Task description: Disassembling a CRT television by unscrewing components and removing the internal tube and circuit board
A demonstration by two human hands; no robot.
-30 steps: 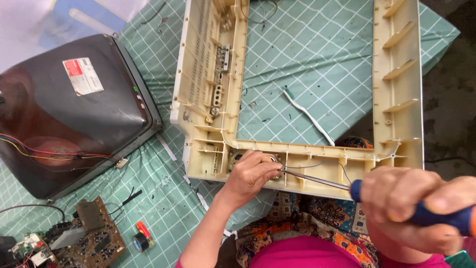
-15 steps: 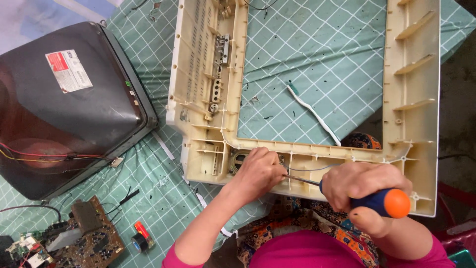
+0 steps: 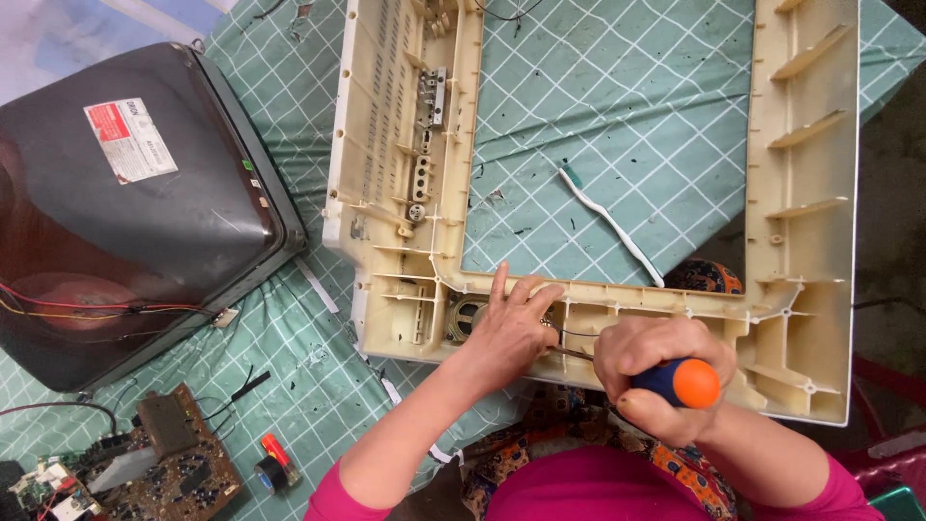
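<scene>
Cream plastic makes up the large television front frame (image 3: 598, 299) that lies face down on a table covered with a green checked cloth (image 3: 617, 116); its lower rail runs across the middle of the view, straight in front of the person. The left hand (image 3: 509, 333) rests flat on that rail, fingers spread and pointing to 12 o'clock, grasping nothing, pressed down just beside a small round speaker (image 3: 465, 316) set into the frame at 9 o'clock from it. The right hand (image 3: 651, 371) is clenched around a screwdriver (image 3: 675, 381) with a dark blue grip and an orange end cap; the metal shaft points to 9 o'clock and its tip disappears under the left hand's fingers, so where it touches the frame cannot be seen. Inside the frame's opening, at 1 o'clock from the hands, a white toothbrush (image 3: 610, 224) lies slantwise on the cloth. Well apart at 10 o'clock sits a dark picture tube (image 3: 135, 212) with red wires along its lower edge. At 8 o'clock lies a brown circuit board (image 3: 178, 468), and near it a roll of black tape (image 3: 270, 473).
</scene>
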